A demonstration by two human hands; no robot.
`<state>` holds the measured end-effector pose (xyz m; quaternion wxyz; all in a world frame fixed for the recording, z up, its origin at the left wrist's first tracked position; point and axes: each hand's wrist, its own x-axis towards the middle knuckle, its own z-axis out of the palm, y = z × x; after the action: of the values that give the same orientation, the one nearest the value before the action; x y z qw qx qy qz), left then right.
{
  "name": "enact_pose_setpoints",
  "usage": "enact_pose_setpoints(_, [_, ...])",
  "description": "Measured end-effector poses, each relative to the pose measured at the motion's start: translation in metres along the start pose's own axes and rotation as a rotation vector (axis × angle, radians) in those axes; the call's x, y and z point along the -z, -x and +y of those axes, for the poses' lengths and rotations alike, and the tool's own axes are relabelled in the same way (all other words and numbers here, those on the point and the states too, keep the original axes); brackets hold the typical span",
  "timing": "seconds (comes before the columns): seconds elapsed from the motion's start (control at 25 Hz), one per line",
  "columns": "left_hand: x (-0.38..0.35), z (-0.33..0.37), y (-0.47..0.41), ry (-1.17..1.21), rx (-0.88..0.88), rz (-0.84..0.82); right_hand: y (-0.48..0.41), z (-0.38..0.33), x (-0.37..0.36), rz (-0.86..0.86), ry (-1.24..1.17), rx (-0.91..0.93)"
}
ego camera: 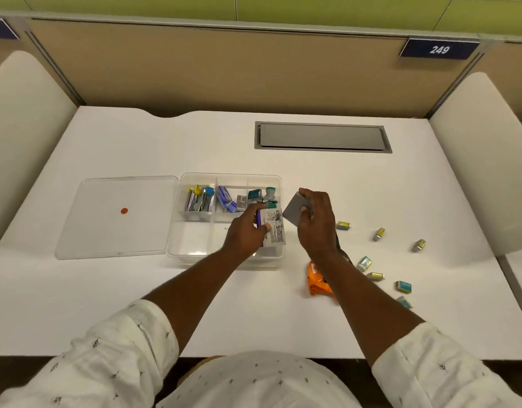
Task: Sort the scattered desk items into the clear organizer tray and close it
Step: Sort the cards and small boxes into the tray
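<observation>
The clear organizer tray [177, 231] sits mid-desk, its back compartments holding clips, staple boxes and small stamps. Its clear lid [115, 219], with a red dot, lies flat to the tray's left. My left hand [248, 231] hovers over the tray's front right compartment and pinches a white printed packet [276, 229] with a purple item behind it. Just right of the tray, my right hand [315, 222] grips a flat grey card-like box [295, 209]. An orange stapler-like tool [315, 282] lies partly hidden under my right forearm. Several small staple boxes [379, 233] are scattered to the right.
A grey cable hatch [321, 136] is set into the white desk [283, 325] behind the tray. Beige partition panels rise at the back and white side dividers stand at both sides. A number plate reading 249 [439, 49] hangs at the upper right.
</observation>
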<state>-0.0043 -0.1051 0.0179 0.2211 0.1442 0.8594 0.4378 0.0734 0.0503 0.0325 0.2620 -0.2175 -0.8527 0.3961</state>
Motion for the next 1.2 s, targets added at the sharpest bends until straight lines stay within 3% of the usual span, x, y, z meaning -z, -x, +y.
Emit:
enact_pose_setpoints(0.32, [0.011,-0.018,-0.011,-0.182,-0.071,-0.160,0.011,-0.010,-0.015,0.055,-0.002,-0.065])
enact_pose_setpoints(0.48, [0.007,-0.023,-0.012,-0.302,-0.170,-0.151,0.016,-0.014,-0.020,0.034,0.028,-0.086])
enact_pose_setpoints(0.64, [0.013,-0.031,-0.019,-0.640,-0.349,-0.068,0.019,-0.016,-0.026,-0.025,0.036,-0.075])
enact_pose_setpoints(0.76, [0.020,-0.043,-0.025,-0.823,-0.375,-0.083,0.022,-0.016,-0.031,-0.068,0.028,-0.067])
enact_pose_setpoints(1.2, [0.034,-0.062,-0.019,-0.736,-0.347,-0.215,0.026,-0.011,-0.054,-0.290,0.148,-0.116])
